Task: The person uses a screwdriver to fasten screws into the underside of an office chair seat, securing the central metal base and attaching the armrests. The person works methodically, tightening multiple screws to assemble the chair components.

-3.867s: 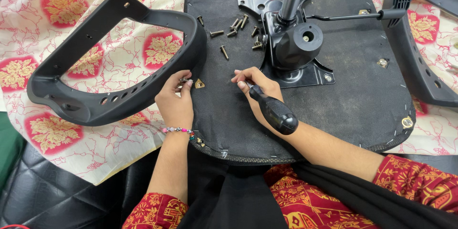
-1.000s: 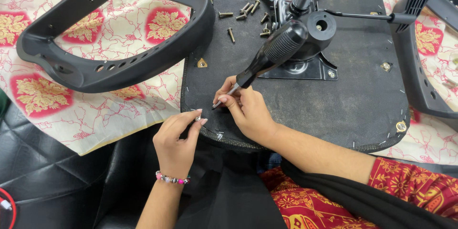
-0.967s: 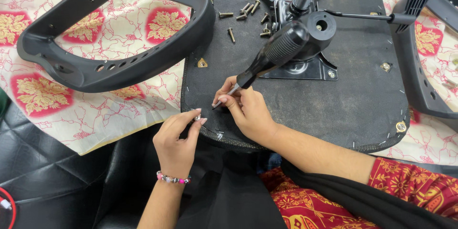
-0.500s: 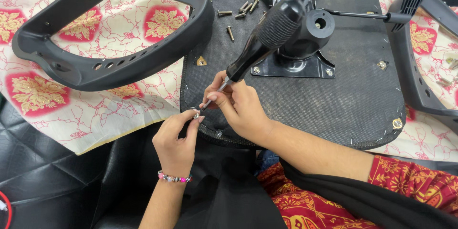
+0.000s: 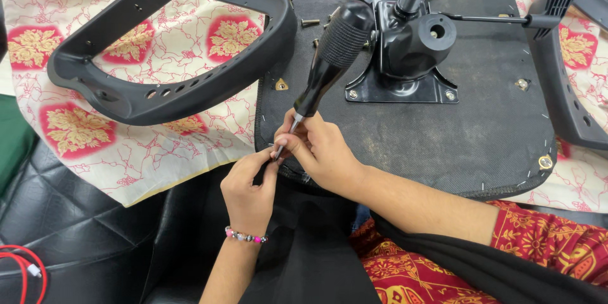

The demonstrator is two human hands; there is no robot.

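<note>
A: Where is the screwdriver (image 5: 329,63)?

B: Black ribbed handle up, tilted away toward the metal base plate (image 5: 396,85). Thin shaft slants down to the near edge of the upturned seat pan (image 5: 443,145).

A: Right hand (image 5: 320,152)?

B: Curled closed around the shaft just below the handle, knuckles over the seat pan's front rim.

A: Left hand (image 5: 248,190)?

B: Fingers pinched narrow at the screwdriver tip, touching the right hand. Something small sits between the fingertips; too small to tell what. Beaded bracelet (image 5: 246,236) on the wrist.

A: Surroundings?

B: Loose screws (image 5: 310,23) lie on the seat pan beside the base plate. One black armrest (image 5: 171,57) lies left on the patterned cloth (image 5: 95,145), touching the pan's edge. Second armrest (image 5: 570,76) at right. Red cable (image 5: 25,272) in the lower left corner.
</note>
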